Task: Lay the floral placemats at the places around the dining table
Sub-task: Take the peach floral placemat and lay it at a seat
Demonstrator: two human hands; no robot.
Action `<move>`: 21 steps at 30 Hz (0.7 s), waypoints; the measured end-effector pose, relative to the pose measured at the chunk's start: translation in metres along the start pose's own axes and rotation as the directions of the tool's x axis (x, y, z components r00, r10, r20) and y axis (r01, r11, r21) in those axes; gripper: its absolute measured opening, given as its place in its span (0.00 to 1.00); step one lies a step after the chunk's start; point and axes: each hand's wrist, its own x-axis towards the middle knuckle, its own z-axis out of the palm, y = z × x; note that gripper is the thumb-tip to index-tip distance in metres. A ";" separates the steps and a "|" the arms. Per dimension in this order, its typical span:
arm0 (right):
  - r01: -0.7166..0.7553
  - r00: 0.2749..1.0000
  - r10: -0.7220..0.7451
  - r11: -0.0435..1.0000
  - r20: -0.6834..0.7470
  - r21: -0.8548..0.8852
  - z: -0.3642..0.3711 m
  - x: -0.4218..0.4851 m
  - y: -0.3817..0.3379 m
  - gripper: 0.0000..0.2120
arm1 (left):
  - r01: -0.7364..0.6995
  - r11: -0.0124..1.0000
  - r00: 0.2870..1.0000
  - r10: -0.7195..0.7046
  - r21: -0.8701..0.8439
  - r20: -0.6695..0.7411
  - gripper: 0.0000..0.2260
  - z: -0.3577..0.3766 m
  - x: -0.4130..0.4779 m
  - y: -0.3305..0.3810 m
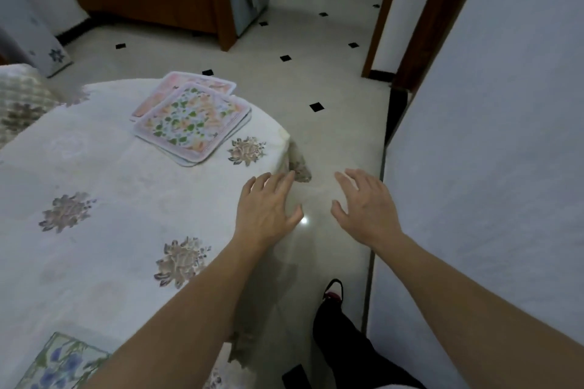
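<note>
Hands: our left hand (268, 202) and right hand (363, 204) are released, fingers spread, grasping nothing.
Stack: the floral placemats (192, 120) lie piled near the edge of the surface (110, 199), upper centre-left of the frame.
Direction: up and to the left of both hands, apart from them.
Axis: the top mat sits cornerwise to us; we cannot tell its long side.
Nearer hand: the left, over the surface rim; the right is over the floor (331, 123).
Already laid: one blue-flowered placemat (60, 363), lower left.

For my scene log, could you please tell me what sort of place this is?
Probably a home dining room: a white flower-embroidered tablecloth, a stack of pink-edged floral placemats, and a glossy cream floor with black diamond tiles.
</note>
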 end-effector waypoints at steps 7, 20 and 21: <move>0.016 0.997 -0.014 1.000 0.070 -0.027 0.038 0.107 0.085 0.25 | -0.019 1.000 0.999 0.019 -0.006 0.030 0.28 0.040 0.134 0.025; -0.057 0.998 0.056 0.998 0.038 0.019 0.051 0.284 0.211 0.26 | -0.067 0.998 0.997 0.067 -0.004 0.026 0.29 0.061 0.350 0.064; -0.064 0.997 0.063 0.998 0.033 0.022 0.053 0.295 0.218 0.26 | -0.068 0.998 0.997 0.068 -0.007 0.031 0.29 0.063 0.363 0.065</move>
